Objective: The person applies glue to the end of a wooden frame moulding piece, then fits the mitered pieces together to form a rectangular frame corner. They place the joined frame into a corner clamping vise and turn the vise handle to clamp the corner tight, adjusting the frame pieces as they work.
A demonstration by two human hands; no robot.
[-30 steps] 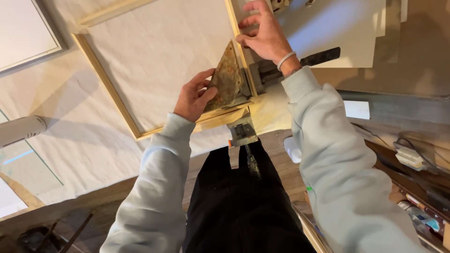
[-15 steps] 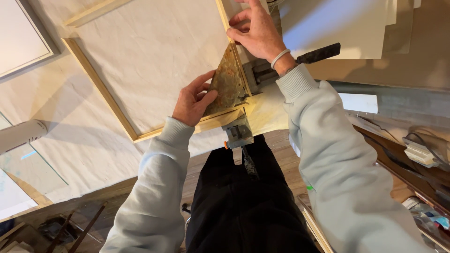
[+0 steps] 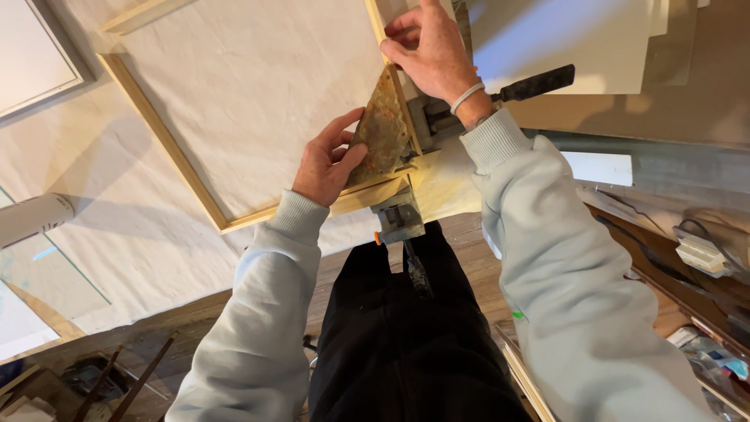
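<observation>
Head view: clamp (image 3: 400,219) and black handle (image 3: 537,83) crowd both hands.

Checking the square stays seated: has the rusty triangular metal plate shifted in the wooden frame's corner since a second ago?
No. The rusty triangular metal plate sits in the same corner of the wooden frame, left hand against it.

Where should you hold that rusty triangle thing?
Probably by its free slanted edge, coming from inside the frame. The triangle sits flat in the wooden frame's corner, two sides tight against wood. The left hand already presses that open side.
</observation>
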